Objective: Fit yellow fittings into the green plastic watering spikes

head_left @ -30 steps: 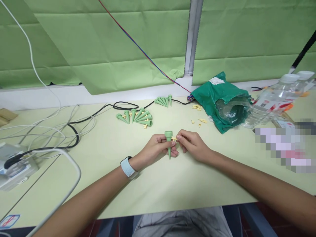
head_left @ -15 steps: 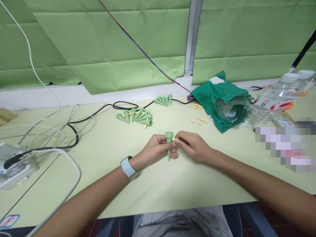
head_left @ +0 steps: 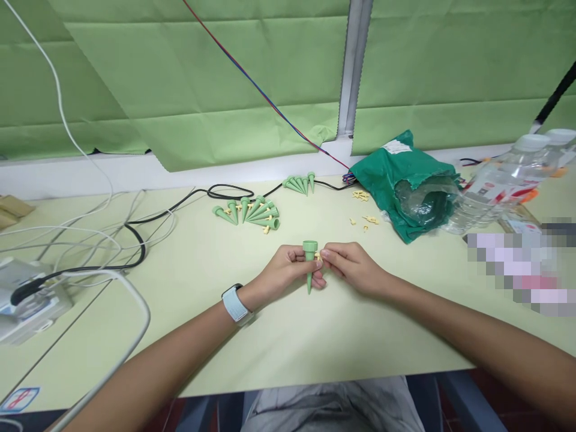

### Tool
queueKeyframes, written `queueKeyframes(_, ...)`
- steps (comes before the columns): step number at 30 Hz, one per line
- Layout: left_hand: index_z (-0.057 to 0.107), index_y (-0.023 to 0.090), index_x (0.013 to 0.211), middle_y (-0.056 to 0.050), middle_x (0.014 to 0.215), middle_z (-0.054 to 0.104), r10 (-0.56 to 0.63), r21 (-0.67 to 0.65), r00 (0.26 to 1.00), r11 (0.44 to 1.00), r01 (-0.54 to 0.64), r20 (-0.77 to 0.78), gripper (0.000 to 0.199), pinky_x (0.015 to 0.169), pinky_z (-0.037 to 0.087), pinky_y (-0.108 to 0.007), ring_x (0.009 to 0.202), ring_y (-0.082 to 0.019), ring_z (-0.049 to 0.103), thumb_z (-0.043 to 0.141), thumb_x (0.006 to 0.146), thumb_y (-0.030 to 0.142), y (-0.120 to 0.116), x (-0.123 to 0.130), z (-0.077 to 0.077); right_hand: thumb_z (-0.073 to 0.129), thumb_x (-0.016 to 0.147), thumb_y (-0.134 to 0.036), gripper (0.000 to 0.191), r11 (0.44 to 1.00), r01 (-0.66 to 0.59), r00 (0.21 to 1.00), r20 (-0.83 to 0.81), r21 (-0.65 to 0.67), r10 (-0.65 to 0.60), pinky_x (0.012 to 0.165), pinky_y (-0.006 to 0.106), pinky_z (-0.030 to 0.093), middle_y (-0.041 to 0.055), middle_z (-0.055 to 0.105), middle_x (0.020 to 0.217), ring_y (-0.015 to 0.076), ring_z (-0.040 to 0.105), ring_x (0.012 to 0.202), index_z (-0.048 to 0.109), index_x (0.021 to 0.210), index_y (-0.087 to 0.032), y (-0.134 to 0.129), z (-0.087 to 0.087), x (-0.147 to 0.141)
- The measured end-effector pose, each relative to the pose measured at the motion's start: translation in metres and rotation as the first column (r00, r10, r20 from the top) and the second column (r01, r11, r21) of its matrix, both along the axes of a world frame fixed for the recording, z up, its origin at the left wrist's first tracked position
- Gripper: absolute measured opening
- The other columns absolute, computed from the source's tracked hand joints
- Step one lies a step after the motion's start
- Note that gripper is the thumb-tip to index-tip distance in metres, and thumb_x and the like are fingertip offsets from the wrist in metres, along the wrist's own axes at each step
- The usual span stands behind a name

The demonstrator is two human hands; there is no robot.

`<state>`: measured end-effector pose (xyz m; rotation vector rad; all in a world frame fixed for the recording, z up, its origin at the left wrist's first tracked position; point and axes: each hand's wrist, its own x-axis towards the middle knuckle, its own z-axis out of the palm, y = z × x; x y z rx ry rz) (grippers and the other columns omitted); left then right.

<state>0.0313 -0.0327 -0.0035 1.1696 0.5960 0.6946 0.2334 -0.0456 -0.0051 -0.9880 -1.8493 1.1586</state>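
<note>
Upright between the fingers of my left hand (head_left: 288,264) is a green plant watering spike (head_left: 309,247), its wide collar up and its point down. From its right side juts a small yellow valve (head_left: 318,256), partly hidden by fingertips. My right hand (head_left: 355,265) pinches the valve's outer end with thumb and forefinger. Beyond my left hand, several green spikes with yellow valves (head_left: 261,210) lie fanned out on the table. Farther back is a smaller group of green spikes (head_left: 297,183). Loose yellow valves (head_left: 369,219) lie in small piles ahead of my right hand.
A torn green plastic bag (head_left: 382,165) sits at the back right, beside clear bottles (head_left: 495,180). White and black cables (head_left: 139,240) tangle across the left side near a white power box (head_left: 31,306). The table's front edge (head_left: 324,381) runs close to my lap.
My right fingers have turned and closed farther over the yellow valve, covering more of it. The left hand still holds the spike in the same place. The view has shifted slightly.
</note>
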Motion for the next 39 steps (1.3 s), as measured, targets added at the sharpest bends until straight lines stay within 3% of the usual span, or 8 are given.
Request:
queueKeyframes(4,0.073,0.009,0.09,-0.012,0.081,0.071,-0.006,0.02,1.0,1.0,0.006,-0.009,0.025,0.075,0.057,-0.038,0.073,-0.02,0.068,0.077,0.083,0.032,0.001,0.001,0.003,0.044,0.099,-0.052,0.043,0.926,-0.097,0.984,-0.172,-0.365,0.035,0.041,0.024,0.024,-0.0058,0.042,0.051,0.0099,0.033,0.04,0.053,0.072,-0.02,0.003,-0.003,-0.004)
queueKeyframes(11,0.072,0.009,0.089,-0.006,0.072,0.066,0.007,-0.036,1.0,0.999,-0.007,0.0,0.021,0.075,0.056,-0.039,0.067,-0.017,0.065,0.078,0.082,0.028,0.0,0.001,0.004,0.056,0.095,-0.041,0.03,0.992,0.035,0.997,0.057,0.118,-0.042,0.059,0.024,0.036,-0.0003,0.056,0.069,0.0123,0.049,0.064,0.058,0.076,-0.018,-0.002,0.002,0.004)
queueKeyframes(18,0.074,0.008,0.093,-0.012,0.081,0.071,-0.009,0.081,0.996,0.997,0.016,-0.089,0.03,0.073,0.056,-0.035,0.071,-0.02,0.068,0.076,0.084,0.037,-0.001,0.002,0.008,0.056,0.09,-0.051,0.036,0.759,-0.21,0.964,-0.26,-0.616,0.055,0.039,0.023,0.017,-0.0091,0.035,0.05,0.0069,0.022,0.037,0.049,0.074,-0.02,0.003,0.008,-0.001)
queueKeyframes(22,0.072,0.009,0.088,-0.008,0.077,0.068,-0.01,0.031,0.998,0.999,0.012,-0.062,0.025,0.074,0.056,-0.037,0.069,-0.019,0.068,0.077,0.083,0.034,-0.001,0.001,0.009,0.051,0.097,-0.044,0.03,0.994,0.023,1.0,-0.006,-0.107,-0.024,0.053,0.026,0.036,0.0005,0.058,0.066,0.013,0.049,0.054,0.057,0.083,-0.019,-0.002,0.006,0.002)
queueKeyframes(25,0.072,0.01,0.087,-0.007,0.072,0.067,-0.014,-0.007,0.998,1.0,0.013,-0.064,0.024,0.075,0.056,-0.038,0.068,-0.019,0.068,0.078,0.082,0.032,-0.001,0.001,0.006,0.051,0.099,-0.034,0.019,0.944,-0.028,0.978,0.206,0.328,-0.043,0.065,0.028,0.039,0.0035,0.063,0.08,0.0156,0.055,0.069,0.06,0.09,-0.02,-0.004,0.006,0.009)
queueKeyframes(28,0.073,0.009,0.088,-0.007,0.072,0.068,-0.008,-0.015,0.998,1.0,0.007,-0.063,0.024,0.075,0.056,-0.039,0.067,-0.019,0.068,0.078,0.082,0.032,-0.001,0.001,0.004,0.048,0.1,-0.031,0.019,0.913,-0.086,0.967,0.254,0.398,-0.02,0.068,0.029,0.04,0.0042,0.065,0.083,0.016,0.056,0.072,0.062,0.093,-0.02,-0.003,0.007,0.012)
queueKeyframes(33,0.072,0.009,0.088,-0.008,0.074,0.068,0.007,0.027,0.997,1.0,-0.005,-0.072,0.024,0.074,0.057,-0.037,0.068,-0.019,0.069,0.077,0.083,0.032,-0.002,0.0,0.007,0.052,0.098,-0.039,0.027,0.999,-0.015,1.0,0.003,-0.051,0.015,0.051,0.025,0.032,-0.0022,0.053,0.065,0.0105,0.045,0.052,0.059,0.082,-0.018,-0.001,0.008,0.006)
queueKeyframes(39,0.073,0.009,0.092,-0.011,0.076,0.072,-0.036,0.086,0.987,0.995,0.05,-0.156,0.03,0.072,0.057,-0.035,0.07,-0.022,0.072,0.078,0.082,0.037,-0.003,0.0,0.013,0.057,0.093,-0.047,0.033,0.791,-0.278,0.952,-0.266,-0.544,0.152,0.041,0.023,0.013,-0.0102,0.029,0.055,0.006,0.015,0.041,0.052,0.078,-0.018,0.004,0.005,0.009)
